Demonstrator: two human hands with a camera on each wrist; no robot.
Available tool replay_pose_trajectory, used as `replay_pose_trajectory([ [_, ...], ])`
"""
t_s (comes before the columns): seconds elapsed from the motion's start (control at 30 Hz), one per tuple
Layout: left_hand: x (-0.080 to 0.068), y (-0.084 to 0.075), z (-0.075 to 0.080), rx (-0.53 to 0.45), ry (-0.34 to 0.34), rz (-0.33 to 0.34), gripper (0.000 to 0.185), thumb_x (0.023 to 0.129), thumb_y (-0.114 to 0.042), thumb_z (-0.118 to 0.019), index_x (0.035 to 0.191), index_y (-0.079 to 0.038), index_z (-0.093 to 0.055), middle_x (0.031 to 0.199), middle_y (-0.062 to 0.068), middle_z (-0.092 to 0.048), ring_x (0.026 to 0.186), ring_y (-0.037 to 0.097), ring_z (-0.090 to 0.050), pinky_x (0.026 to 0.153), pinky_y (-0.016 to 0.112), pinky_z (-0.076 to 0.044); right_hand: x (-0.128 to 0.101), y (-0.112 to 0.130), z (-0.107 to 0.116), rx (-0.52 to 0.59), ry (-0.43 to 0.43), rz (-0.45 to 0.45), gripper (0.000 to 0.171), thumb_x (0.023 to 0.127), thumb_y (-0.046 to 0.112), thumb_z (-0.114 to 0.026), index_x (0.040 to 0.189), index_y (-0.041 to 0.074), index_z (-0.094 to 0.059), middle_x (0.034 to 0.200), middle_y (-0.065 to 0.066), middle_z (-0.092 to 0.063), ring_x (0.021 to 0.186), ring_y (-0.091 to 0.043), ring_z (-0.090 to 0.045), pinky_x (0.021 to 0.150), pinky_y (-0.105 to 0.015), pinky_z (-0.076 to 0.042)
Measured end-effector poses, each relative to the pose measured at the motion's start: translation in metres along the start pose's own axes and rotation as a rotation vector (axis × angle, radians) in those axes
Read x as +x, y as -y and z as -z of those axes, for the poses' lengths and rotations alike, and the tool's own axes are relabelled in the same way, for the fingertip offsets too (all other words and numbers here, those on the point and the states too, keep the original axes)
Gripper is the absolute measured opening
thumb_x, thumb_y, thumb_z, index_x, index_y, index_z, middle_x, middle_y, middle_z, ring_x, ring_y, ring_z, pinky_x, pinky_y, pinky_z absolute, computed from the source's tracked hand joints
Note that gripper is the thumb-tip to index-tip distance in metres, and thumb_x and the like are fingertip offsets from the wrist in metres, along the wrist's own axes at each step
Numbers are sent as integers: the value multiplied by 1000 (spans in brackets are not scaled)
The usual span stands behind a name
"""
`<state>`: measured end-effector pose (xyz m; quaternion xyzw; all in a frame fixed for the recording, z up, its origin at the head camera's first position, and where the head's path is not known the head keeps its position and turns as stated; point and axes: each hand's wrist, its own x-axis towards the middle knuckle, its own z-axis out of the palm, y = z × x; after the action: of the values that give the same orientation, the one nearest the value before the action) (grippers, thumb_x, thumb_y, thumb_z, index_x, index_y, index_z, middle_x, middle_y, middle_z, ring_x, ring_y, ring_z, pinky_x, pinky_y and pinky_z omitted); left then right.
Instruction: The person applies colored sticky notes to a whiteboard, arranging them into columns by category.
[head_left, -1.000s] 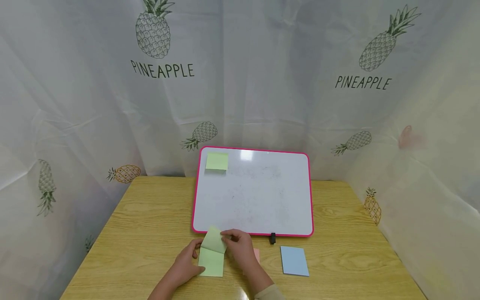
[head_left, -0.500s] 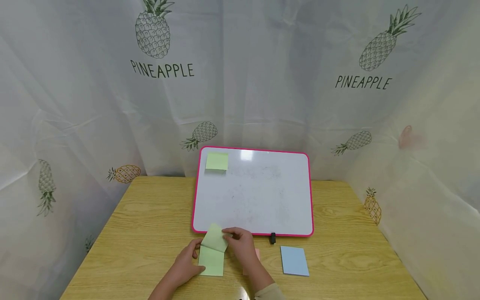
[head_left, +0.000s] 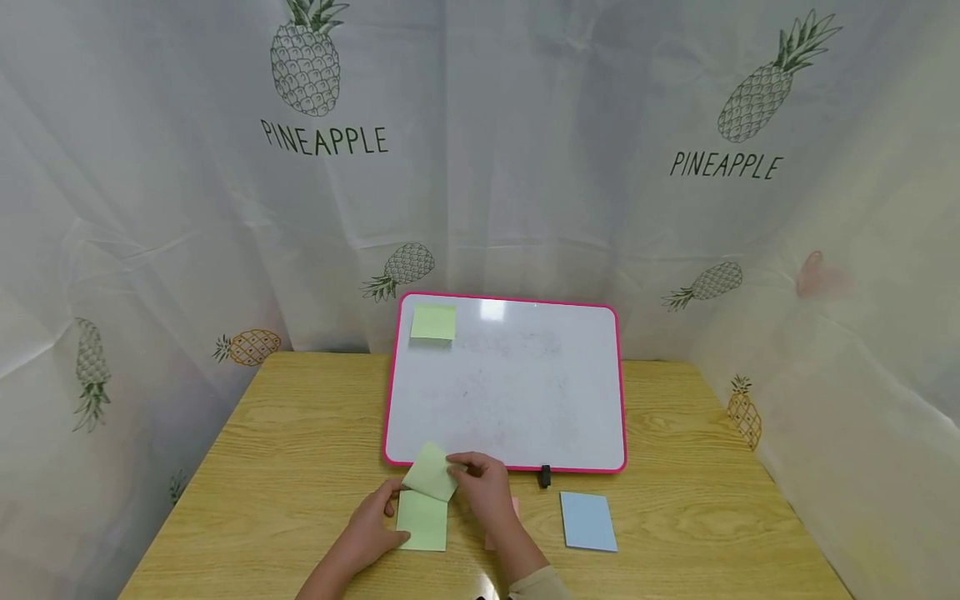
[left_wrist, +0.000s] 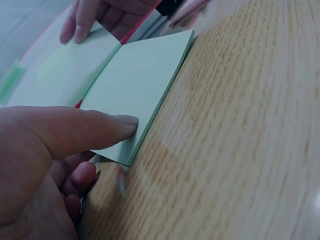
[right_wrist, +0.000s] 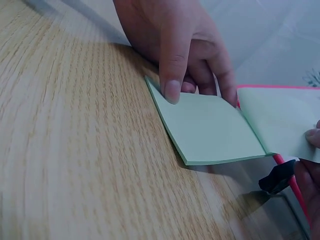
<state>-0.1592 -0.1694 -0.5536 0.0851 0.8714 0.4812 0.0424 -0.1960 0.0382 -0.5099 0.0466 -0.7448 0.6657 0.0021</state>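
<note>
A light green sticky note pad point(head_left: 422, 527) lies on the table below the whiteboard. My left hand point(head_left: 367, 527) holds it from the left; its thumb presses on the top face, as the left wrist view shows, and the other fingers sit at the far left side. The top sticky note point(head_left: 432, 472) is lifted and bent back toward the board. My right hand point(head_left: 483, 493) pinches the right edge of that note between thumb and fingers. In the right wrist view the note point(right_wrist: 280, 117) still meets the pad point(right_wrist: 212, 131) along the far edge.
A pink-framed whiteboard point(head_left: 517, 392) leans behind the hands, with a green sticky note point(head_left: 432, 321) at its upper left. A small black object point(head_left: 545, 477) sits at its lower edge. A blue pad point(head_left: 588, 522) lies right; a pink one point(head_left: 515, 505) is mostly hidden under the right forearm.
My right hand has moved slightly up and right, drawing the top green sticky note farther back and tilting it. My left hand has stayed on the pad.
</note>
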Motion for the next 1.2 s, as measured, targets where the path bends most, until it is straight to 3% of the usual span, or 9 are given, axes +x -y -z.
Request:
replay_pose_trajectory([
  [0.27, 0, 1, 0, 4, 11, -12, 63, 67, 2, -85, 122, -7, -55, 89, 2, -46, 82, 19, -41, 69, 27, -37, 13, -27, -1, 38, -34, -3, 13, 84, 0, -73, 96, 0, -76, 99, -7, -70, 86, -11, -59, 69, -19, -50],
  [0.5, -1, 1, 0, 16, 8, -1, 64, 67, 0, -86, 123, -9, -55, 92, 3, -48, 84, 20, -41, 69, 29, -38, 18, -23, 3, 34, 0, -3, 13, 85, 2, -73, 99, 2, -76, 103, -8, -70, 90, -12, -60, 71, -19, -50],
  [0.77, -1, 1, -1, 17, 3, -39, 65, 66, 2, -85, 124, -5, -57, 101, 5, -52, 81, 17, -41, 69, 27, -37, 15, 8, 8, 22, 65, 75, 13, 88, -2, -68, 99, -6, -72, 103, -15, -68, 87, -13, -60, 69, -21, -51],
  [1.03, -2, 0, -1, 80, 16, -74, 67, 67, -5, -86, 128, -5, -58, 116, 5, -55, 82, 13, -42, 69, 27, -39, 30, -13, 10, -38, 89, 65, 15, 91, 11, -70, 105, 10, -73, 109, -4, -67, 93, -15, -61, 73, -28, -53],
  [1.2, 0, -2, -2, 57, -18, -24, 68, 65, -1, -85, 127, -3, -57, 109, 6, -50, 83, 16, -41, 68, 26, -39, 35, -10, 12, -44, 104, 87, 18, 90, 12, -71, 107, 11, -70, 109, -3, -67, 101, -21, -61, 76, -29, -52],
])
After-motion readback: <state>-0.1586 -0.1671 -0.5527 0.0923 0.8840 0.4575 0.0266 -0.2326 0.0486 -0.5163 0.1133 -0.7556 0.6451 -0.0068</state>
